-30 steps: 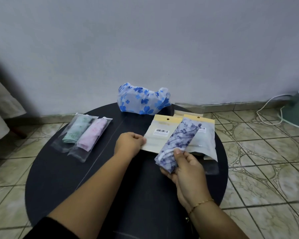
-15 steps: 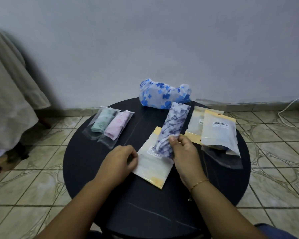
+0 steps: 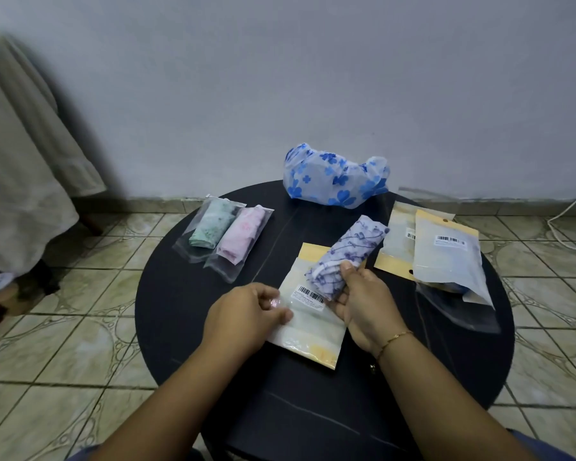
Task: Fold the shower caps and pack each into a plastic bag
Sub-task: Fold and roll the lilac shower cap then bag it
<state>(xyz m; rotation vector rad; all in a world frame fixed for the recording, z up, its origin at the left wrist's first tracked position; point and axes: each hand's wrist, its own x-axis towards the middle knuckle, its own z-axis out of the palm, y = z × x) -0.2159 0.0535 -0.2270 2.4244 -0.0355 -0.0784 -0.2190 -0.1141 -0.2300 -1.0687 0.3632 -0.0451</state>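
Over at about ten o'clock on the round black table (image 3: 187,327) lie two finished packs side by side: a green cap (image 3: 212,224) and a pink cap (image 3: 239,235), each rolled and sitting inside its own clear bag. Nearer the middle, the left hand (image 3: 246,314) pinches the edge of a yellow-trimmed plastic bag (image 3: 310,324) that lies flat, and just beside it the right hand (image 3: 363,304) grips a rolled purple-patterned cap (image 3: 346,257) over that bag; it looks folded but not yet slipped in. At twelve o'clock a blue-flowered cap (image 3: 333,179) sits loose and unfolded by the far rim. At two o'clock a small pile of spare bags (image 3: 443,257) waits; whether the bottom one holds something I cannot tell. So I'd reckon two done, one halfway, one untouched.
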